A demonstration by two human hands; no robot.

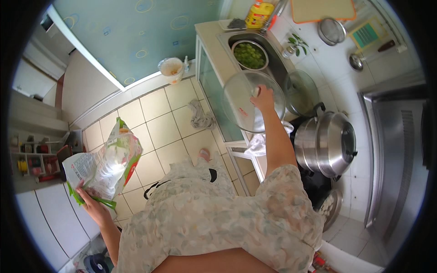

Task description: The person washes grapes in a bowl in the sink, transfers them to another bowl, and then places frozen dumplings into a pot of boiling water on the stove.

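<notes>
My left hand (91,206) grips the lower end of a large printed plastic package (114,163) with green edges, held out over the floor at the left. In my right hand (263,98) is the knob of a round clear glass lid (237,99). That lid hangs over the counter's front edge, near the sink (276,71). A metal bowl of green grapes (250,54) sits in the sink. Just right of the lid, a second round glass piece (302,92) leans by the wall. A crumpled white cloth (256,145) lies at the counter edge under my right forearm.
A stainless steel steamer pot (307,146) stands on the black stove (312,187). Near it is a round dish of white pieces (329,206). On the tiled floor are a grey rag (199,116) and a lined waste bin (171,70). Shelves (34,153) stand at the left.
</notes>
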